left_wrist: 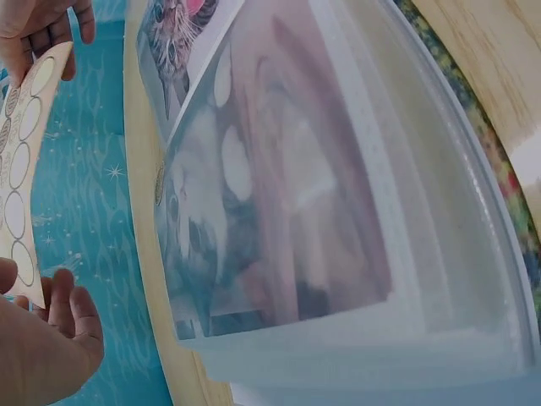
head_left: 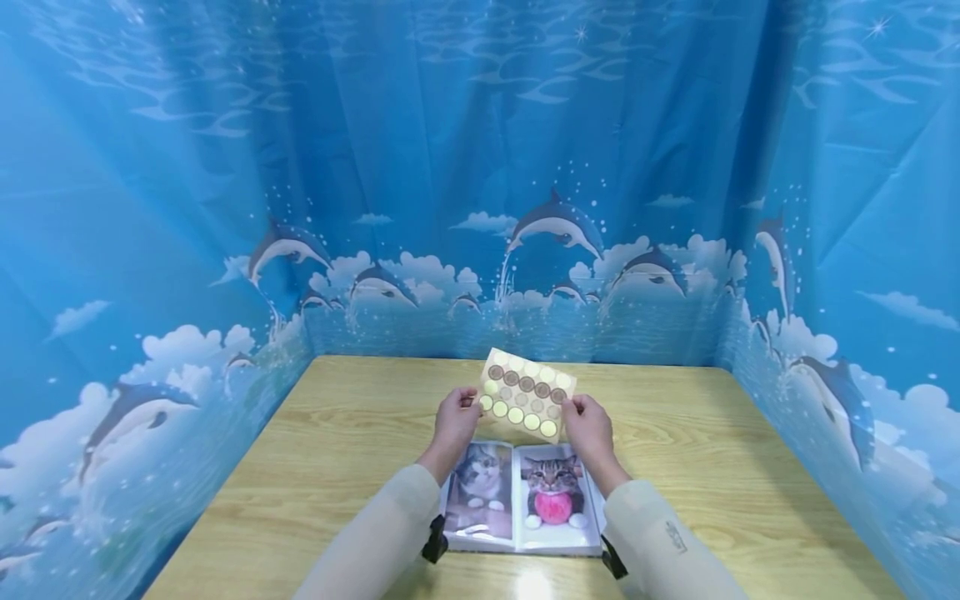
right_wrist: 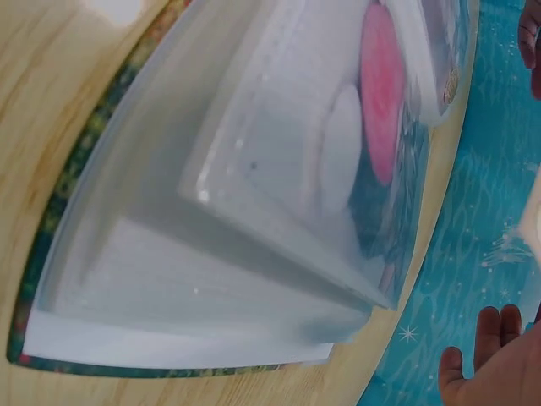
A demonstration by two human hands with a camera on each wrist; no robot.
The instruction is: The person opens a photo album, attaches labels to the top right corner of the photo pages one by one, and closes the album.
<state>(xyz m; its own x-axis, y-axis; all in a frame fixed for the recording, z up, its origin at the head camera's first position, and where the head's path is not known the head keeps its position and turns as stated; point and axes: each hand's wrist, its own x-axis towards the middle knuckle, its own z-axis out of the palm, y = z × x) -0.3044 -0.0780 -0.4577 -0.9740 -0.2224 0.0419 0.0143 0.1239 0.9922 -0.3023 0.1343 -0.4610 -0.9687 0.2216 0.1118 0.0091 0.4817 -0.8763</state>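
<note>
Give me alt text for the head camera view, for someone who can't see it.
A person's left grip and right grip hold up a beige sheet of brown and pale circles near an open photo album showing two cats. The album lies on a wooden table before blue dolphin-print curtains.

Here's a cream sticker sheet (head_left: 528, 394), rows of pale-yellow discs (head_left: 516, 414) and brown discs (head_left: 527, 384)! At its six o'clock, the photo album (head_left: 517, 547) flashes a striped tabby (head_left: 551, 479) with pink ball (head_left: 553, 507); at twelve, blue curtain (head_left: 450, 158), grey-blue dolphins (head_left: 557, 223), white clouds (head_left: 435, 273)!
</note>
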